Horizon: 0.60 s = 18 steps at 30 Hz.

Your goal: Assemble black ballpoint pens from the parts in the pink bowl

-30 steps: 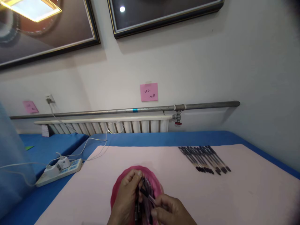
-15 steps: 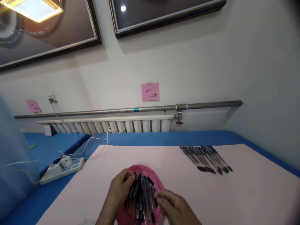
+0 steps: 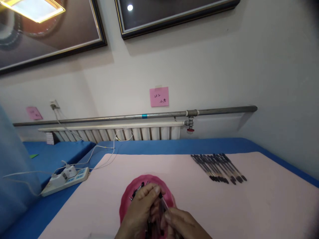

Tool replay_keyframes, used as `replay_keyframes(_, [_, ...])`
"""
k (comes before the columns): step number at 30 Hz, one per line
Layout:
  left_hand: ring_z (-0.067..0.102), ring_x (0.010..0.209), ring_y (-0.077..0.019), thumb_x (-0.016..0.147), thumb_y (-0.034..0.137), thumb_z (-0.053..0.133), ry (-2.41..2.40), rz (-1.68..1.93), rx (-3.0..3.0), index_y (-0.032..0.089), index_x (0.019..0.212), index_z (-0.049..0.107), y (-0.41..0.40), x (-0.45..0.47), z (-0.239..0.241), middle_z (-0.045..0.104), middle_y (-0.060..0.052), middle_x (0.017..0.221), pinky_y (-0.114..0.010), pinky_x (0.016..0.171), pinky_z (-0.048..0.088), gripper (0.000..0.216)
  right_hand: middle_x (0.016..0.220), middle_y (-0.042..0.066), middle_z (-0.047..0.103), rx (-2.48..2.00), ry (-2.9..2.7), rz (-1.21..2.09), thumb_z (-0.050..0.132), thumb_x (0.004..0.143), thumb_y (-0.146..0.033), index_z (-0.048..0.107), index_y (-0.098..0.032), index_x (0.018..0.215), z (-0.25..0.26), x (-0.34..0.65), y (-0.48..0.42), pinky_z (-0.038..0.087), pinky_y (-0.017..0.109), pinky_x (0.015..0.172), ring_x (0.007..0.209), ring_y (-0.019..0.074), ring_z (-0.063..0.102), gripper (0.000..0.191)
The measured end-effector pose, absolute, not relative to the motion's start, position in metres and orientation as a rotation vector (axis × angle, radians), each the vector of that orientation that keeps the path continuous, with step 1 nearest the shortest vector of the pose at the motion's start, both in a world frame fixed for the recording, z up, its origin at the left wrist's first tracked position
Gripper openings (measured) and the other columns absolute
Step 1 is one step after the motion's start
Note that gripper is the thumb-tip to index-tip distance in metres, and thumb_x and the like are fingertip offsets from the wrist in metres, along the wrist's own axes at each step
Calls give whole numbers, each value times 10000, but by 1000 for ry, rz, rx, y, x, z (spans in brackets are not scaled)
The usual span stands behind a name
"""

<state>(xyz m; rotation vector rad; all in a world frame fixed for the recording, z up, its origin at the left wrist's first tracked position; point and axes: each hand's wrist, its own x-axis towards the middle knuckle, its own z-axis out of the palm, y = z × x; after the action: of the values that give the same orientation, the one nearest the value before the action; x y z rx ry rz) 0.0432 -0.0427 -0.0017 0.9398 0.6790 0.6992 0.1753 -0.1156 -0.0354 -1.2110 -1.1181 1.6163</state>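
Note:
Over a pink scalloped basin (image 3: 123,202), both my hands meet at one slim clear pen (image 3: 164,203) with a black end. My left hand (image 3: 142,209) is closed, thumb and fingers pinching at the pen's black end. Lower down, my right hand (image 3: 184,224) grips the clear barrel between thumb and fingers. More dark and clear pens (image 3: 138,190) lie in the basin, largely hidden behind my hands. To the right, several similar pens (image 3: 216,168) lie side by side in a slanted row, black ends toward me.
A pink sheet (image 3: 249,205) covers most of the blue table (image 3: 159,146). At the left edge sits a white power strip (image 3: 72,179) with plugs and trailing cables. Behind the table are a white radiator (image 3: 147,132) and a metal pipe (image 3: 224,110).
My left hand has moved right, from the basin's left side to the black end of the pen in my right hand. The row of pens is unchanged.

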Motion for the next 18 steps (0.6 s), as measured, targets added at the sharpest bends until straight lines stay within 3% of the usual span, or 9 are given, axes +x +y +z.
replay_keyframes(4, [212,343,-15,682,455,693,740,802,927,163,645,507,-43,45,-2,318,108,412,-175,356,115,348,503,-37,491,-1204,-1237,1532,377,858,-498,557,-175,732,-28,174,-114,295,206,481,450,83,430,391])
replay_keyframes(12, [204,348,-19,623,474,718,854,1069,841,189,602,430,-36,41,1,289,125,424,-156,346,152,406,474,-31,494,-1214,-1265,1545,408,820,-441,579,-164,682,-25,176,-114,262,194,446,429,75,403,354])
replay_keyframes(16, [256,353,-44,653,465,673,1108,1099,1044,180,601,526,-13,8,2,336,105,410,-173,365,204,325,478,-38,490,-1169,-1137,1613,447,822,-454,602,-154,713,-23,177,-118,224,181,418,402,55,372,354])
replay_keyframes(18, [318,365,-67,656,381,674,1316,996,1243,180,635,605,-5,-6,3,412,81,410,-190,395,247,214,459,-59,448,-1137,-915,1658,432,830,-457,590,-160,736,-19,177,-119,162,171,387,350,37,294,349])
